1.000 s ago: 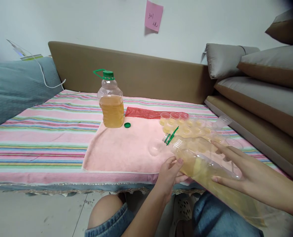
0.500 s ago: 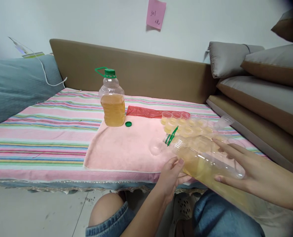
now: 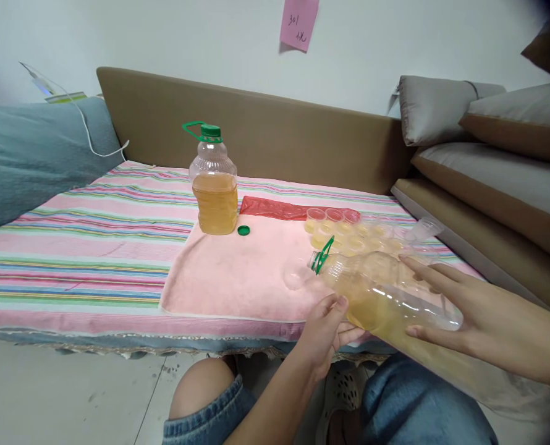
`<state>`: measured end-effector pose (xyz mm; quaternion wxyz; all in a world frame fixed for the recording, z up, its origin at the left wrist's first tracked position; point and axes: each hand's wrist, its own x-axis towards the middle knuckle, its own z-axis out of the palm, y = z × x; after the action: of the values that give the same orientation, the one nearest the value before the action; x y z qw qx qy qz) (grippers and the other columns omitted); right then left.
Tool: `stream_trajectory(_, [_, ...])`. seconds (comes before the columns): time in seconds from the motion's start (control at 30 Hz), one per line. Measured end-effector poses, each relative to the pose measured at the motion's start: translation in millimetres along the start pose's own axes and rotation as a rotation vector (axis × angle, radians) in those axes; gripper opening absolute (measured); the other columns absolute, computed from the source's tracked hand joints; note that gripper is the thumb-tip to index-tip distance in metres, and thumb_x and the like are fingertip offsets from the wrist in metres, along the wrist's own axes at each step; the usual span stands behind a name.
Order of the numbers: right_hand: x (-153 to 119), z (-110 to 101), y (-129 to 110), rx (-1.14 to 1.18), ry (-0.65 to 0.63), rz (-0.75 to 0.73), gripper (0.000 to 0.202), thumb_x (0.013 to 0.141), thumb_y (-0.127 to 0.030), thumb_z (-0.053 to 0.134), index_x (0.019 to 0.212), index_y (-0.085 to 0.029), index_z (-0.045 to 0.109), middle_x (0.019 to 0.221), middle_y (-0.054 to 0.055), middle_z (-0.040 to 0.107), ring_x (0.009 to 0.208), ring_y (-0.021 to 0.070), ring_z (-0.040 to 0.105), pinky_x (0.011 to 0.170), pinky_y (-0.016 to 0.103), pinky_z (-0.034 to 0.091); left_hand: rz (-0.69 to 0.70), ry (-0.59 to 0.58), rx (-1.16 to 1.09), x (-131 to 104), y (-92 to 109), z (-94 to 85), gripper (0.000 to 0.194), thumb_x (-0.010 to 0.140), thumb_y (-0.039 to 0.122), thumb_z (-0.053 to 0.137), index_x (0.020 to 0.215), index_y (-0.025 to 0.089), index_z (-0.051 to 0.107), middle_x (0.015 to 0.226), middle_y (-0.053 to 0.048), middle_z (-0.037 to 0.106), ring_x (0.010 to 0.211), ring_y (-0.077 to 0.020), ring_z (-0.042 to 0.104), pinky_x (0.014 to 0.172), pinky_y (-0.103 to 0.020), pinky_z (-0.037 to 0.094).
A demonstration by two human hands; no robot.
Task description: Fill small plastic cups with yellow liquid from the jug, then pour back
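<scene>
A large clear plastic bottle (image 3: 372, 278) with pale yellow liquid lies tipped on its side in the air, its uncapped mouth pointing left. A green handle ring circles its neck. My left hand (image 3: 327, 324) supports the bottle from below, near its shoulder, fingers curled under it. My right hand (image 3: 460, 306) grips the bottle's body from the right side. Just below and left of the mouth stands a clear plastic cup (image 3: 295, 277). I cannot tell whether liquid is flowing into it. Behind the bottle, several clear cups (image 3: 320, 238) holding yellow liquid stand in rows, partly hidden.
A second bottle (image 3: 215, 198) with a green cap stands upright beside a loose green cap (image 3: 243, 230). A red plastic bag (image 3: 275, 209) lies behind a pink towel (image 3: 228, 278) on the striped sheet (image 3: 94, 247). Cushions (image 3: 502, 173) are stacked at the right.
The view has shifted slightly, so everything sits a little farther right in the picture. Both hands keep their hold on the tilted bottle, its mouth still by the cup.
</scene>
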<state>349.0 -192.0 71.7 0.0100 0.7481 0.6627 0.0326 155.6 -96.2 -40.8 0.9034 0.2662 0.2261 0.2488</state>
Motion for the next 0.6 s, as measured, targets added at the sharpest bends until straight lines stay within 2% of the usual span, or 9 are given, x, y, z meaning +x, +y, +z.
stream_trajectory(0.27, [6.4,-3.3,-3.6,0.032,-0.036,0.035,0.104,0.074,-0.082,0.048,0.156,-0.022,0.024,0.153,0.015,0.044,0.128,0.0355,0.054,0.106,0.053,0.045,0.005,0.005,-0.004,1.1,-1.8,-1.6,0.057,0.078,0.054,0.072,0.115,0.012,0.059,0.12,-0.018,0.069,0.093,-0.0231,0.073,0.096,-0.039,0.054])
stream_trajectory(0.6, [12.5,-10.1,-8.9,0.037,-0.047,0.054,0.107,0.071,-0.083,0.051,0.154,-0.02,0.03,0.151,0.014,0.045,0.128,0.0357,0.055,0.103,0.05,0.049,0.0,0.014,-0.032,1.6,-1.4,-1.7,0.053,0.081,0.05,0.07,0.116,0.011,0.06,0.12,-0.019,0.069,0.091,-0.0226,0.073,0.097,-0.041,0.053])
